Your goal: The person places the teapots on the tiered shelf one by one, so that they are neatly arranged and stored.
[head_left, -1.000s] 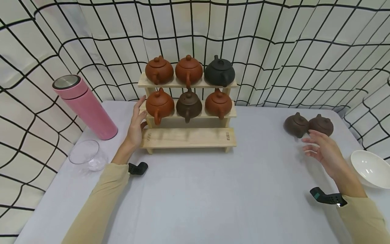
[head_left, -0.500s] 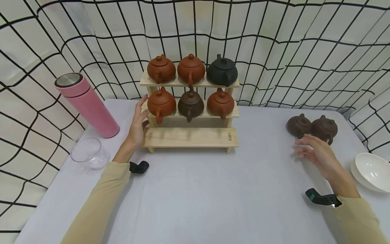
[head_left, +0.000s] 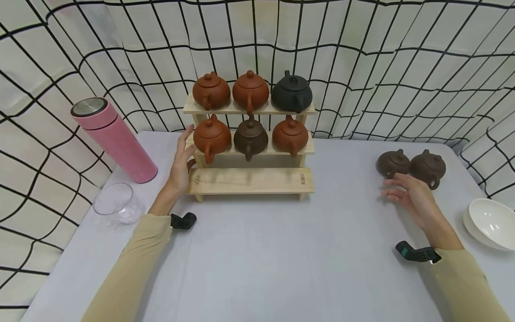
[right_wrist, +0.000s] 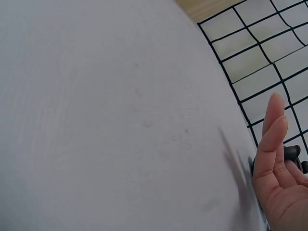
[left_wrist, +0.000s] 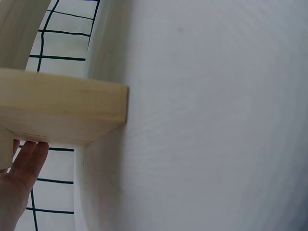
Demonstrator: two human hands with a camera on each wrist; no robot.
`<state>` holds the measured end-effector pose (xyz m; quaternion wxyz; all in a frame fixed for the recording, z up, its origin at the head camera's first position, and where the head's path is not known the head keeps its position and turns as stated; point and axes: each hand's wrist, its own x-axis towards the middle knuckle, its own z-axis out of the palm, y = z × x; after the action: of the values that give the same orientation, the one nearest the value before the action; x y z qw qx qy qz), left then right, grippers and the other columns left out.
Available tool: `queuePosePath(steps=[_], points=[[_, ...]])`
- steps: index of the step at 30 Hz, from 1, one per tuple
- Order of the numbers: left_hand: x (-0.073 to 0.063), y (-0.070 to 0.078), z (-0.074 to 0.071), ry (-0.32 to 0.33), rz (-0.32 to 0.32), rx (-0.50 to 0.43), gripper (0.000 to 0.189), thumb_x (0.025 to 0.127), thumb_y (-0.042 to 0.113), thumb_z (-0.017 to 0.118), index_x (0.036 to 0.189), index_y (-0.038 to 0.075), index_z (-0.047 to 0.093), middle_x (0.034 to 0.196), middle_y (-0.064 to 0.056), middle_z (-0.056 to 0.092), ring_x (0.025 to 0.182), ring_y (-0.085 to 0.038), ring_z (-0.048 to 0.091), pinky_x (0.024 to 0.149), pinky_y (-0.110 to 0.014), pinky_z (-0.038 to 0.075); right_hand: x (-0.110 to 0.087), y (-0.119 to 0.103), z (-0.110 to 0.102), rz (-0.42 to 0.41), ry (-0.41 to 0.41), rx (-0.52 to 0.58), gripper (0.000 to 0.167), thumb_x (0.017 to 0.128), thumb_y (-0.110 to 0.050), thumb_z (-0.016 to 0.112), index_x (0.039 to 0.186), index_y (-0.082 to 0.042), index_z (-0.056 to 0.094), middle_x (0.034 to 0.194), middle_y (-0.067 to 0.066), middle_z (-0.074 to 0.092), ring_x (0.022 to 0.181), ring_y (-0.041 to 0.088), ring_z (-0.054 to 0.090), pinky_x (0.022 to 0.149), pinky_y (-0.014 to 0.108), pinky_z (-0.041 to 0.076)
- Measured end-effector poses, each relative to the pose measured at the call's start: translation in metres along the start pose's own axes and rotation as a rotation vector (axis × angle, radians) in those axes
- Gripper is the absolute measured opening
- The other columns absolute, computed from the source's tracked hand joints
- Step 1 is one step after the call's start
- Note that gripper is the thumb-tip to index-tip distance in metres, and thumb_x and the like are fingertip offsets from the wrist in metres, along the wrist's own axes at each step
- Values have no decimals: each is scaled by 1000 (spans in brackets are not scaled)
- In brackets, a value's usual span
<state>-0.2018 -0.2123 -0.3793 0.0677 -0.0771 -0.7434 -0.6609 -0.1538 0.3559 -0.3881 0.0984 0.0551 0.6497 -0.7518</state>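
My left hand (head_left: 179,165) rests against the left end of the tiered wooden stand (head_left: 251,181), its fingers extended along the side. In the left wrist view its fingers (left_wrist: 32,161) show beyond the end of a board (left_wrist: 62,98). My right hand (head_left: 412,197) hovers at the front of two dark brown teapots on the right, one on the left (head_left: 392,163) and one on the right (head_left: 428,168). Its fingers are loosely bent, with nothing between them. In the right wrist view, part of a dark teapot (right_wrist: 291,153) shows behind those fingers (right_wrist: 273,139).
Several orange-brown teapots, a black teapot (head_left: 292,93) and a brown teapot (head_left: 250,137) stand on the upper two tiers. On the left are a pink flask (head_left: 116,141) and a clear glass vessel (head_left: 114,197). A white bowl (head_left: 488,226) is at right. Black netting surrounds the table.
My right hand has moved left along the front of the two brown teapots, towards the left one. My left hand has stayed at the stand's end. The head view has shifted slightly.
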Motion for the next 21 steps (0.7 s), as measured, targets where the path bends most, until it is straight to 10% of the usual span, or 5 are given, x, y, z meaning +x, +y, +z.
queuePosePath(steps=[21], points=[[0,-2,-2,-6,2,-11,65,106,30,27,169,19,14,173,0,10,150,-19,20,115,-57,22,18,-4,15,144,79,135,29,113,-35,45,110,-13,65,95,1,75,79,13,69,69,26,55]])
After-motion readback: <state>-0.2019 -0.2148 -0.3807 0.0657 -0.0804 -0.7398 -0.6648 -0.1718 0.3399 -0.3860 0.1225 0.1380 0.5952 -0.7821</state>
